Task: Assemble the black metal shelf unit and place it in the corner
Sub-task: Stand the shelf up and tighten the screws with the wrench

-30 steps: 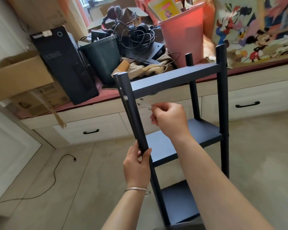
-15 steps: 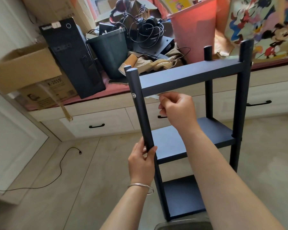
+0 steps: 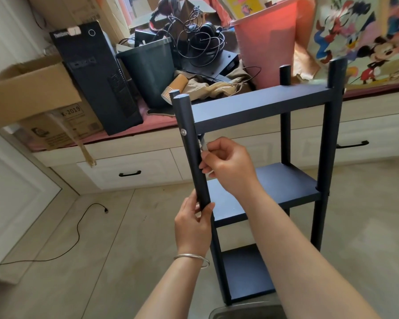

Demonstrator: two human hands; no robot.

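The black metal shelf unit [image 3: 263, 104] stands upright on the floor in front of me, with three dark shelves between round black posts. My left hand [image 3: 192, 225] grips the near left post [image 3: 191, 153] just above the middle shelf. My right hand [image 3: 228, 166] pinches a small silvery tool [image 3: 203, 143] right behind that post, just under the top shelf. A silver screw head [image 3: 183, 131] shows on the post at the level of the top shelf.
Behind the shelf runs a low white drawer bench [image 3: 129, 173] piled with a black computer tower [image 3: 97, 77], a dark bin [image 3: 150, 70], a pink bin [image 3: 263, 44], cables and cardboard boxes [image 3: 32, 88]. A black cord [image 3: 78, 226] lies on the floor at left.
My right hand has moved left and down from the underside of the top shelf to the near left post. The view has shifted; my left hand keeps its grip.
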